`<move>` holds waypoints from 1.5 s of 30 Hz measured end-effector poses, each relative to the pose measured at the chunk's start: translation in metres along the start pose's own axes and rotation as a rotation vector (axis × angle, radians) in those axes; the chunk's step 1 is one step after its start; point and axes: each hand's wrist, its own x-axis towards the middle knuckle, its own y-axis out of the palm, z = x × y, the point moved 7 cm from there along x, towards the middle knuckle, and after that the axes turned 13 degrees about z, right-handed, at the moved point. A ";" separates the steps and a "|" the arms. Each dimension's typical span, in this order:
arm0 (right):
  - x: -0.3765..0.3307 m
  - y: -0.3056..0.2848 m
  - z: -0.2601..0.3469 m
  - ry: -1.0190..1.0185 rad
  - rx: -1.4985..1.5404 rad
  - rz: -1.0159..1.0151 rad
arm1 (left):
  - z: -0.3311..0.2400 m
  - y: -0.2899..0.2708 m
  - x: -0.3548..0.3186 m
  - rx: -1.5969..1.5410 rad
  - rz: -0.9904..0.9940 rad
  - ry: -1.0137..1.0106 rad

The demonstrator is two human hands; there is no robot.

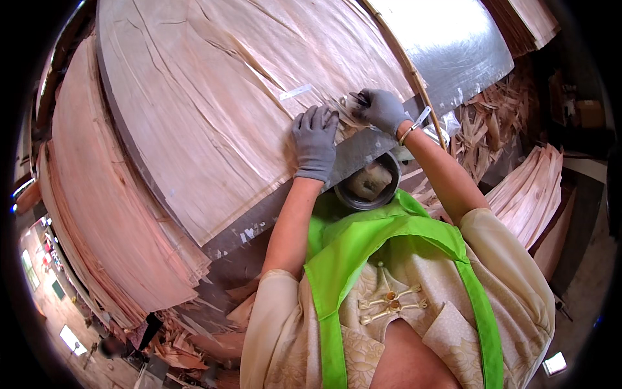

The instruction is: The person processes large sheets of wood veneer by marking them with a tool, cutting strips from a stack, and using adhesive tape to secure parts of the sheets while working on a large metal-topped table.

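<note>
Bright green apron (346, 249) straps spread over our patterned cream top (395, 292), closest to the camera, and beyond them our two grey-gloved hands work at the near edge of a wide, pinkish wood sheet (253, 123). That sheet lies across the dark tabletop (240, 236), its surface wrinkled by long folds, its near edge running just behind the table's rim. Our left hand (314, 142) rests palm down on it, fingers extended and side by side, closed around nothing. Our right hand (381, 111) is bent inward just beside it, fingers curled toward the thumb over a rumpled spot in the wood; we cannot tell whether anything is pinched there. Near the fingers, a short white strip (296, 92) lies on the sheet. To the right, a thin pole (400, 55) runs along the sheet, with a shiny metal plate (457, 48) beyond it. Below the hands sits a round dark container (350, 196) with a pale lump (370, 180) inside. More sheets lie stacked (103, 181) at left.
</note>
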 end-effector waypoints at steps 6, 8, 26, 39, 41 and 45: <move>-0.006 0.002 -0.011 -0.046 0.004 0.039 | -0.001 0.019 -0.006 -0.041 0.052 0.125; -0.015 0.004 -0.013 -0.045 -0.021 0.051 | 0.001 0.019 -0.009 -0.052 0.059 0.128; -0.023 0.012 0.018 0.016 -0.044 -0.047 | 0.002 0.009 -0.006 -0.127 0.107 0.115; -0.019 0.018 0.012 0.085 -0.098 -0.061 | 0.006 -0.008 -0.021 -0.321 -0.119 -0.045; -0.020 0.018 0.011 0.099 -0.068 -0.059 | -0.002 -0.008 -0.027 -0.205 -0.073 -0.073; -0.020 0.018 0.012 0.079 -0.091 -0.068 | -0.012 -0.003 -0.027 -0.063 -0.005 -0.040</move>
